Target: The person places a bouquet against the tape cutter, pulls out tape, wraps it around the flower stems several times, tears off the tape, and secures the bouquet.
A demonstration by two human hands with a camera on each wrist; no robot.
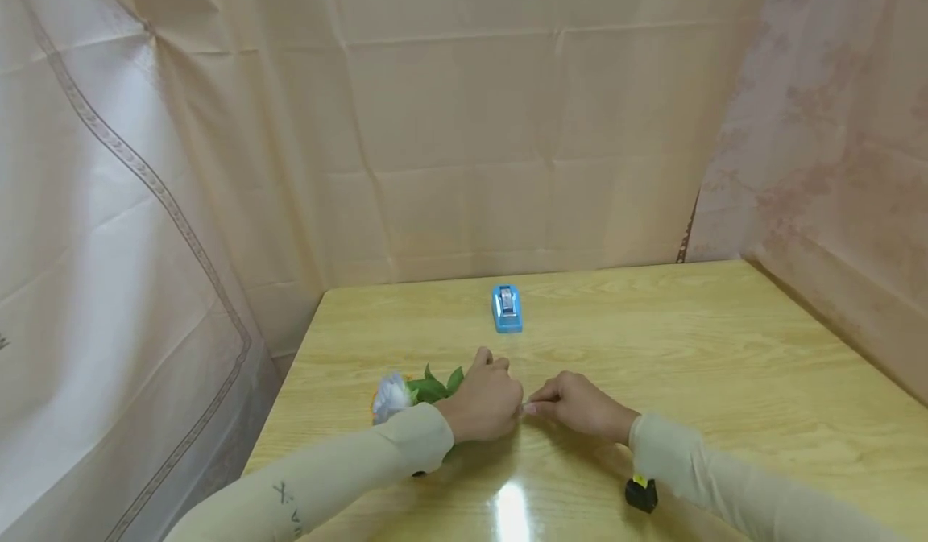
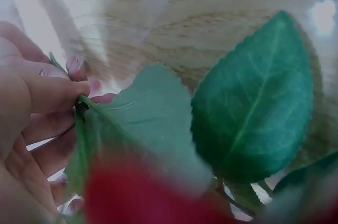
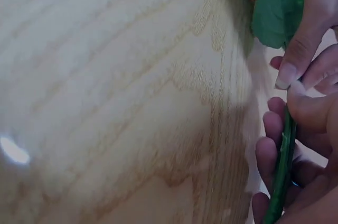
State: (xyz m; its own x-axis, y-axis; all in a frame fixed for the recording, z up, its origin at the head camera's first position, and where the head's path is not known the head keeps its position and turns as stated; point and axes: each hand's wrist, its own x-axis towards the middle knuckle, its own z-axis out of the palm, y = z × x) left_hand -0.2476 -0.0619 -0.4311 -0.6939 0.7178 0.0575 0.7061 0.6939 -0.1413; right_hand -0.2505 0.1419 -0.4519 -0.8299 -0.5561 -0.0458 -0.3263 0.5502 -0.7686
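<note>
My left hand (image 1: 487, 401) grips artificial flowers by their stems, thumb and finger pinching beside a pale green leaf (image 2: 153, 108). A pale flower head (image 1: 391, 395) and leaves (image 1: 428, 387) stick out to its left in the head view. Blurred red petals (image 2: 142, 192) fill the bottom of the left wrist view. Close by on the right, my right hand (image 1: 580, 403) pinches the stems near the left hand's thumb. A green stem (image 3: 284, 166) runs down along its curled fingers in the right wrist view. Parts of the bouquet are hidden behind the left hand and sleeve.
A blue tape dispenser (image 1: 507, 310) stands on the wooden table (image 1: 696, 333) beyond the hands. Beside the right sleeve lies a small black and yellow object (image 1: 641, 494), partly covered. Cloth sheets (image 1: 464, 107) hang behind the table and at both sides.
</note>
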